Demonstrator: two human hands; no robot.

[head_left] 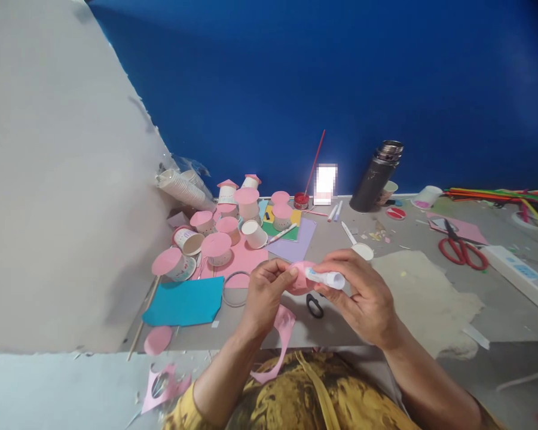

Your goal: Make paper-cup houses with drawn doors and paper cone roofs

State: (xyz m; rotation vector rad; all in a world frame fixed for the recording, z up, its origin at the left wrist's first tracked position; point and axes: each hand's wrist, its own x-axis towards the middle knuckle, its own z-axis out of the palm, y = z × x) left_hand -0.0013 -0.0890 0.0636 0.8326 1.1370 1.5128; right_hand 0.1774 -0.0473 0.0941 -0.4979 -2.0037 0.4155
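1. At the centre, between the two hands, we see a pink paper disc (300, 280), held above the table (385, 236).
2. The left hand (265, 292) pinches its left edge between thumb and fingers.
3. The right hand (368, 298) grips a white tube (326, 278) with blue print, its far end overlapping the disc's right side; we cannot tell if they touch.
4. Below and between the hands we find a black loop handle (315, 306) and, near the left wrist, a curved pink offcut (284, 331).
5. Left of the left hand lies a teal sheet (186, 301); beyond it cluster paper cups (254, 235), many topped with pink discs (216, 245).
6. Right of the right hand we see a cream sheet (424, 292), then red-handled scissors (462, 254).
7. Farther back, a dark flask (372, 182) stands before a blue wall (341, 71).
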